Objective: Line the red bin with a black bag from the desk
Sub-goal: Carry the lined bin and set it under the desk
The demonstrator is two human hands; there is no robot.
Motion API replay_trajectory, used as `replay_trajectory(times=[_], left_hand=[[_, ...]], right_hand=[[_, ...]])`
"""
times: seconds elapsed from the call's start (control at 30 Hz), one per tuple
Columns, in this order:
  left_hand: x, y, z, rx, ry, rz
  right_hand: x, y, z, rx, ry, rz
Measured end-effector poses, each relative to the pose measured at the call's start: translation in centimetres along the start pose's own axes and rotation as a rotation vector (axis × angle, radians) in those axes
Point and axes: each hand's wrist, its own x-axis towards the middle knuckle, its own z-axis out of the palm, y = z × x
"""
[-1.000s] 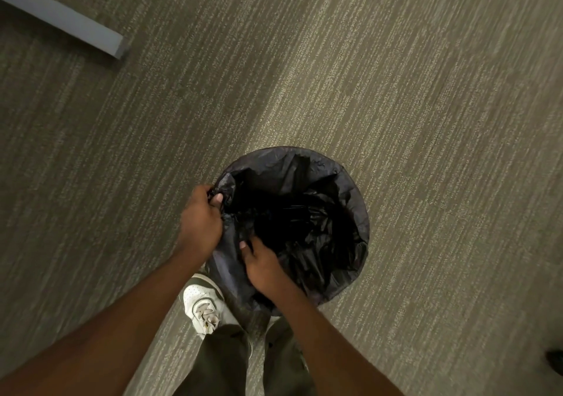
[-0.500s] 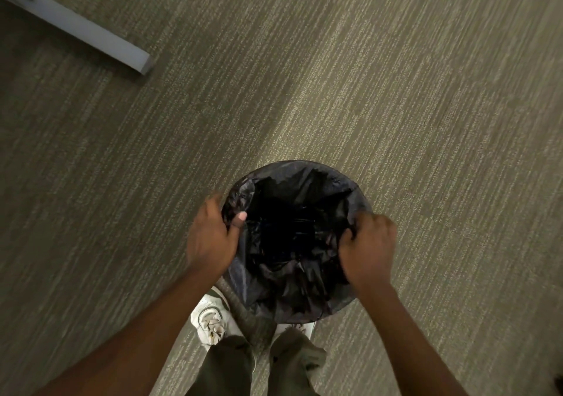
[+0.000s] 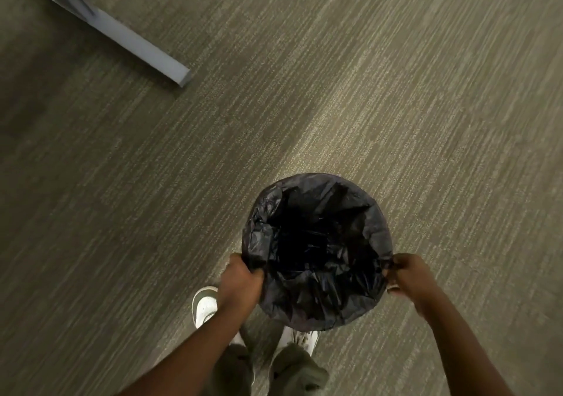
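Note:
A round bin stands on the carpet in front of my feet, fully wrapped by the black bag point(image 3: 316, 255); none of its red surface shows. The bag hangs open inside and is folded over the rim all around. My left hand point(image 3: 240, 283) grips the bag's folded edge at the bin's near-left side. My right hand point(image 3: 409, 280) pinches the bag's edge at the near-right side.
Grey-green carpet point(image 3: 396, 90) covers the whole floor. A pale grey furniture foot point(image 3: 128, 42) lies at the upper left. My white shoes point(image 3: 205, 304) and olive trouser legs are just behind the bin.
My right hand left the inside of the bag and went to the right rim. Both hands have slid toward the near side of the rim. The bag now lies wider open.

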Motion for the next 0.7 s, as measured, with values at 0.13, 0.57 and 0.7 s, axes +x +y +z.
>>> replay_trajectory(times=[0.13,0.57,0.7], left_hand=[[1.3,-0.8,-0.9,0.019,-0.027,0.025],[6.6,-2.8,-9.6,-0.148,0.159,-0.075],[9.3,-3.6,-14.4,-0.241,0.235,-0.124]], right_hand=[[1.2,0.4,0.8,-0.167,0.069,-0.142],[1.5,-13.3,7.1,-0.351,0.086,-0.383],[2.4,-20.3,11.2,-0.301,0.013,-0.463]])
